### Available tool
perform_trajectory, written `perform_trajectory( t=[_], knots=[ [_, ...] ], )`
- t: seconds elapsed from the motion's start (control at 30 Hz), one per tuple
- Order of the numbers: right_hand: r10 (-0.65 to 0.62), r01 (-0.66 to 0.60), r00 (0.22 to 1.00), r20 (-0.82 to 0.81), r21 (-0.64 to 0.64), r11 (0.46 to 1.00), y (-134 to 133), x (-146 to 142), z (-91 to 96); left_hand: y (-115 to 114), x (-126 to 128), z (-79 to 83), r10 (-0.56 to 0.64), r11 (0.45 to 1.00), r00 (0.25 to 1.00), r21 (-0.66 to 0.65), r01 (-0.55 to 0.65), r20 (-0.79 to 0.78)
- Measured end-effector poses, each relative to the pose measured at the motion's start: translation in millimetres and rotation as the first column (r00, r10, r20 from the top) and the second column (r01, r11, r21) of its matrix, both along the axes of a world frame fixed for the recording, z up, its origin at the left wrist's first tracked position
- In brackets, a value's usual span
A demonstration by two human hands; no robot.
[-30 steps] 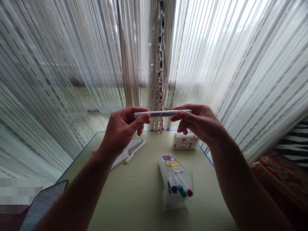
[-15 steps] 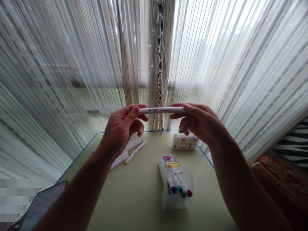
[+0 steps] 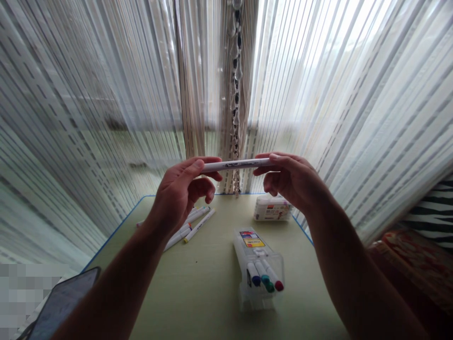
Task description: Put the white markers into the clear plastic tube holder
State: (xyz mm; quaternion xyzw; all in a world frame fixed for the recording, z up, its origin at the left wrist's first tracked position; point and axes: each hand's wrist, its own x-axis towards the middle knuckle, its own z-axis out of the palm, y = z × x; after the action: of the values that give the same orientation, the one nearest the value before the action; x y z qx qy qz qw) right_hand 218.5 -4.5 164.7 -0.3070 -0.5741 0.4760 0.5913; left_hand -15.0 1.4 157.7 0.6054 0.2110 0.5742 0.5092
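A white marker pen [image 3: 235,164] with small dark print is held level above the far part of the table. My left hand [image 3: 184,186] pinches its left end between thumb and fingers. At the other end, my right hand [image 3: 288,177] grips it the same way. Below and between my arms, a clear plastic marker case [image 3: 258,264] lies with its near end open, and several markers with blue, green and red tips show inside. Loose white markers [image 3: 199,225] lie on the table beyond my left forearm, which hides part of them.
The pale green table [image 3: 205,293] has a blue edge. A second boxed set [image 3: 273,209] stands at the back right. A phone or tablet [image 3: 63,302] is at the lower left. String curtains [image 3: 134,71] hang behind the table, and patterned cushions [image 3: 417,264] lie to the right.
The marker has tilted slightly, its left end a little lower. My left hand has shifted slightly right and down; my right hand is nearly still.
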Motion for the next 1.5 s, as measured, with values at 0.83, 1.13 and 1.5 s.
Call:
perform_trajectory(
  t=[0.83,1.13,1.5],
  knots=[
    [0.136,-0.137,0.99,-0.039,-0.046,0.989,19,1,-14.2,-14,8,-2.6,0.203,0.965,0.963,0.203,-0.166,-0.179],
    [0.177,-0.18,0.983,-0.052,-0.065,0.982,23,2,-18.3,-19,12,-6.1,0.195,0.959,0.964,0.241,-0.149,-0.183],
    [0.207,-0.213,0.976,-0.072,-0.085,0.973,27,3,-19.8,-22,13,-5.6,0.164,0.962,0.973,0.245,-0.121,-0.163]
  ],
)
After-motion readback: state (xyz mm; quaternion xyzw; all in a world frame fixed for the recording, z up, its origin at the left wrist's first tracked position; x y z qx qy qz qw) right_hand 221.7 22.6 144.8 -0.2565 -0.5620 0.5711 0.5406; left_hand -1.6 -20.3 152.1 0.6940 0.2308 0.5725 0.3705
